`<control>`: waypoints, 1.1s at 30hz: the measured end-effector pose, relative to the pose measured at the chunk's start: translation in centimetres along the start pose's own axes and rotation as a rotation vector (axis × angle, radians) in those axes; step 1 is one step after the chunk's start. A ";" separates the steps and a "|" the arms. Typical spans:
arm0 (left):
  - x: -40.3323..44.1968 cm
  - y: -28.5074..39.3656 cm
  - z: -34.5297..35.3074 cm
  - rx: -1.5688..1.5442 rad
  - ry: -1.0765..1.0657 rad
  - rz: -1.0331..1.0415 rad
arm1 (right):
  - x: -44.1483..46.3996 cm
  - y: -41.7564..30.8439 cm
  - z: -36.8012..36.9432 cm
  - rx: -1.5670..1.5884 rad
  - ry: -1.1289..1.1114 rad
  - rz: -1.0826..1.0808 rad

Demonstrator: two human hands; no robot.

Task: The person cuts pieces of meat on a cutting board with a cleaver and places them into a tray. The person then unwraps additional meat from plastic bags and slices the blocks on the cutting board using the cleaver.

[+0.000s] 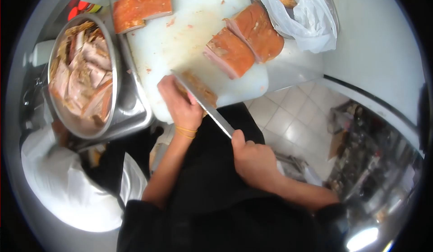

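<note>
My right hand (pixel 256 161) is wrapped round the handle of a long knife (pixel 208 106), whose blade slants up and left across a brown piece of meat (pixel 200 89). Against the left side of that piece rests my left hand (pixel 181 102), fingers closed on it near the blade, a yellow band at the wrist. Both are over the near end of a white cutting board (pixel 180 40). Two orange-skinned slabs of meat (pixel 230 52) lie on the board's right side, and another slab (pixel 143 6) is at its upper left.
An oval metal bowl (pixel 115 71) of meat pieces stands on a metal tray (pixel 143 112) at the left. At the upper right a white plastic bag (pixel 311 26) partly covers more meat. Tiled floor (pixel 293 107) shows beyond the near edge.
</note>
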State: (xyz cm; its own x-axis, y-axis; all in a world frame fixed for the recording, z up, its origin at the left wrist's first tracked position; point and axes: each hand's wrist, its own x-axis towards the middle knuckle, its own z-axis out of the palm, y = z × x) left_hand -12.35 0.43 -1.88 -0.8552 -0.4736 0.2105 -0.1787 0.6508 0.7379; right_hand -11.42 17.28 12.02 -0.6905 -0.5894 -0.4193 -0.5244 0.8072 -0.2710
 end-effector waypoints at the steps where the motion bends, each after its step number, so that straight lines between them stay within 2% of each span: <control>1: 0.0 -0.2 0.0 0.031 -0.011 0.000 | 0.4 0.0 0.2 -0.005 -0.012 0.003; 9: 0.0 -0.4 0.4 -0.013 -0.054 -0.007 | 4.0 -0.3 1.5 0.057 -0.034 0.003; 16: 0.2 0.3 0.6 0.006 -0.029 0.068 | 6.1 0.1 2.7 0.153 0.173 -0.020; 19: 0.2 0.7 0.2 0.007 -0.039 -0.032 | 6.6 0.5 1.8 0.295 0.090 0.018; 22: 0.2 0.9 0.6 0.062 0.032 0.009 | 5.8 0.8 1.5 0.320 0.152 0.004; 24: 0.5 0.8 0.7 0.059 0.063 0.032 | 3.7 0.1 0.5 0.336 -0.064 0.144; 26: 0.2 0.5 0.6 0.017 0.041 0.013 | 2.5 0.9 0.4 0.342 -0.088 0.116; 29: 0.6 0.7 0.4 0.009 -0.004 -0.016 | 3.4 0.8 1.2 0.238 0.033 0.001; 33: 0.5 0.6 0.2 0.009 -0.012 -0.017 | 4.7 1.1 2.3 0.219 0.050 -0.021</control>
State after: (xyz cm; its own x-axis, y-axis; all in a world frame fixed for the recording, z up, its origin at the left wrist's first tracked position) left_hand -12.97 0.74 -1.50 -0.8576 -0.4777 0.1906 -0.1977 0.6484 0.7352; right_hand -14.10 15.42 7.77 -0.7076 -0.6023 -0.3695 -0.4217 0.7796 -0.4631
